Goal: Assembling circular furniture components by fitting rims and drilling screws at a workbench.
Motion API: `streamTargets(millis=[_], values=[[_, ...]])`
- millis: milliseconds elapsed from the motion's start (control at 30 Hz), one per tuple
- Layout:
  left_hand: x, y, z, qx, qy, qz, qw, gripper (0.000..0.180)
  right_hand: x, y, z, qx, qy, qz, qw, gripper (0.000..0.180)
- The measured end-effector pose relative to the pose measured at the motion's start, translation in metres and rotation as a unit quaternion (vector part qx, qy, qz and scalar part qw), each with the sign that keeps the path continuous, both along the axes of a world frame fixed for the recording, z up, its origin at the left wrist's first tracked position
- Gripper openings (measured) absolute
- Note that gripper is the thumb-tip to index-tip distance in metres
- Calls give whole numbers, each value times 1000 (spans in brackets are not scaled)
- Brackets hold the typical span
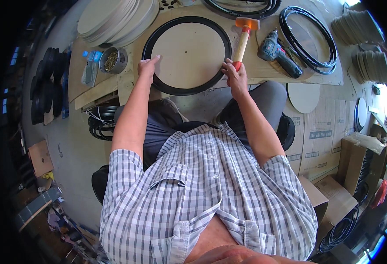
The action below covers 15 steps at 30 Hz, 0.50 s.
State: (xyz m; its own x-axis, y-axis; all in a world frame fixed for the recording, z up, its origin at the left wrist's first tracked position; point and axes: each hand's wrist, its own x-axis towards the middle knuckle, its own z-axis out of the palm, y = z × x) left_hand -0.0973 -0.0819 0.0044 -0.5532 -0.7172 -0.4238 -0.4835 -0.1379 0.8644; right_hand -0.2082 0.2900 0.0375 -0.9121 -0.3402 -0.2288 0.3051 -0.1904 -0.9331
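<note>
A round beige board (189, 53) with a small hole at its middle sits inside a black ring (151, 37) near the table's front edge. My left hand (147, 70) grips the left side of the ring, its thumb over the top and the other fingers mostly hidden. At the right side, my right hand (236, 79) is closed round the red lower end of a mallet (242, 45), and its fingertips meet the ring's rim. The mallet has a wooden handle and an orange head, which points away from me.
A cordless drill (276, 53) lies right of the mallet, beside black rings (330, 66). Stacked round boards (114, 22) stand far left. Nearer are a metal bowl of small fasteners (122, 60) and a plastic bottle (90, 69). Cardboard boxes (334, 196) stand on the floor at right.
</note>
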Motion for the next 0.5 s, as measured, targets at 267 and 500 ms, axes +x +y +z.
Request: streamTargets(millis=[267,500], values=[[-10,19,-8,-29,25,26,999,30,0,-2,-2,1,-37,-3,999,37],[-8,31,28,117,13,111,987,33,-6,0,-11,65,13,-12,998,34]])
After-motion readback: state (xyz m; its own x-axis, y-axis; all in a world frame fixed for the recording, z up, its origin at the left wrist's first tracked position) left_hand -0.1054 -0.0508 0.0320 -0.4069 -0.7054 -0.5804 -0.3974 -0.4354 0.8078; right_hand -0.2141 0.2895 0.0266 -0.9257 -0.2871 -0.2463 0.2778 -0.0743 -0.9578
